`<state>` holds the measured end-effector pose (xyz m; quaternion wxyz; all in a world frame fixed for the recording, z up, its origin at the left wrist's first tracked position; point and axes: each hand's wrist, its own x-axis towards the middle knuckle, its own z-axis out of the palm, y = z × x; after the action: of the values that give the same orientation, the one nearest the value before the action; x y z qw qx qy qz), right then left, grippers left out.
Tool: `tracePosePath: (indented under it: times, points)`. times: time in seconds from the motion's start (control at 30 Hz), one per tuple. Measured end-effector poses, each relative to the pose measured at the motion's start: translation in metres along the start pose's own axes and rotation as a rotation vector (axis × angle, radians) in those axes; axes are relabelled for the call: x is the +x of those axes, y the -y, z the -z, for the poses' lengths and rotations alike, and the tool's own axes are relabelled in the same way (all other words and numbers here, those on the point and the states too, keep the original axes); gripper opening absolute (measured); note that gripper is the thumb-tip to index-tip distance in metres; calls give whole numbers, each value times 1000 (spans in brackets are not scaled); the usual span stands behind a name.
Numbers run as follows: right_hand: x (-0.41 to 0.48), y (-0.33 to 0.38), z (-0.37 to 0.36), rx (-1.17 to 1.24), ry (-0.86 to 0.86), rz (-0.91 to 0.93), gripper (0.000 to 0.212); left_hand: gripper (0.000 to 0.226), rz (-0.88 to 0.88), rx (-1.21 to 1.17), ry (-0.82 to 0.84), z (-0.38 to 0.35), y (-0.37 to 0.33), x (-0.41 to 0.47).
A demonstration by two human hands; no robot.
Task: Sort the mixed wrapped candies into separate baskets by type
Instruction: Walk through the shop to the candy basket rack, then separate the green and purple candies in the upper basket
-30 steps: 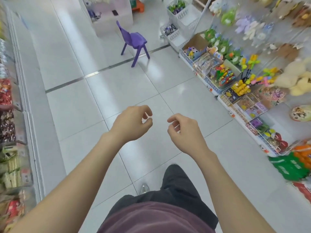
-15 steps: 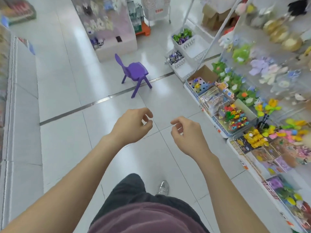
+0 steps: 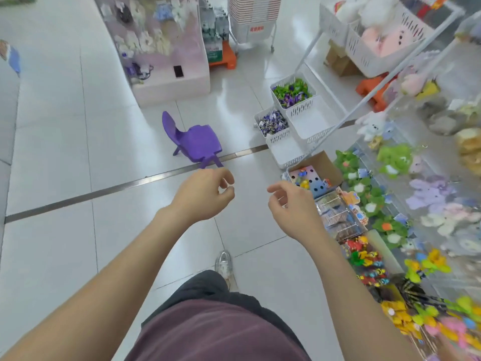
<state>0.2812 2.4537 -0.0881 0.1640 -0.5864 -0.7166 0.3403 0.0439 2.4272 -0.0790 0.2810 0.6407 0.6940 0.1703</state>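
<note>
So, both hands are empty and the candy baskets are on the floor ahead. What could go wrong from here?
1. The purple chair stands on the floor near the way to the candy baskets; a foot could catch it.
2. The toys lie close beside the right hand; a swing of the arm might knock them.
3. The tiled floor looks glossy, so it may be slippery.

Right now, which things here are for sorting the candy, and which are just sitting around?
For the job: green-and-purple candy basket, purple-and-white candy basket, far empty basket, near empty basket.
Just lying about: purple chair, orange stool, plush toys.
</note>
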Motion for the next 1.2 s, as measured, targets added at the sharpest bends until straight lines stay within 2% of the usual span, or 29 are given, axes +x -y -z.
tracePosePath:
  times: [0.27,0.4,0.53,0.77,0.9,1.07,1.2]
  points:
    - [203,-12,67,25,-78,-25,19,22,-40,39,99,43,-41,240]
    - [318,-34,94,30,-92,-30,19,23,-120,97,132,54,-56,367]
    - [437,-50,131,67,-96,-19,19,34,-204,131,171,68,-78,488]
    - [615,-62,191,67,-119,-31,19,22,-254,187,228,93,-111,661]
    - [691,-79,210,102,-155,-108,21,22,-288,193,283,96,-125,751]
    - [764,-118,212,129,-221,-235,23,23,-413,271,358,78,-137,879]
    - [813,-148,205,160,-279,-374,22,26,-508,393,492,60,-147,968]
